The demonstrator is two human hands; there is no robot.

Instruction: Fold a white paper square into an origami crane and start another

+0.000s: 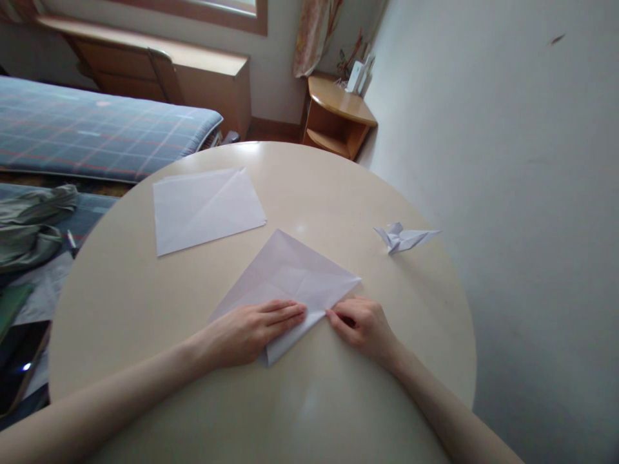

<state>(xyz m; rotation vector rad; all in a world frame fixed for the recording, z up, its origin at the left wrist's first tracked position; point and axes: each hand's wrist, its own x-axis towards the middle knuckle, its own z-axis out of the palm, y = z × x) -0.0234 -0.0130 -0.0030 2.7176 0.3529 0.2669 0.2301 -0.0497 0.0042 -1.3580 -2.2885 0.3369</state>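
Observation:
A creased white sheet of paper (294, 267) lies on the round table, with a folded edge along its lower right side. Flat on the paper rests my left hand (256, 327), its fingers stretched out together and pointing right. My right hand (360, 324) is at the folded edge, thumb and fingers curled and touching the paper there; whether the edge is pinched between them is hard to see. A folded paper crane (403, 238) stands to the right, apart from both hands. At the upper left lies a stack of white paper (206, 209).
The round cream table (120, 309) stands close to a white wall (532, 225) on the right. Beyond it are a bed with a plaid mattress (97, 132), a wooden corner shelf (341, 103) and a desk (207, 61). A dark tablet-like device (22, 361) lies at the left.

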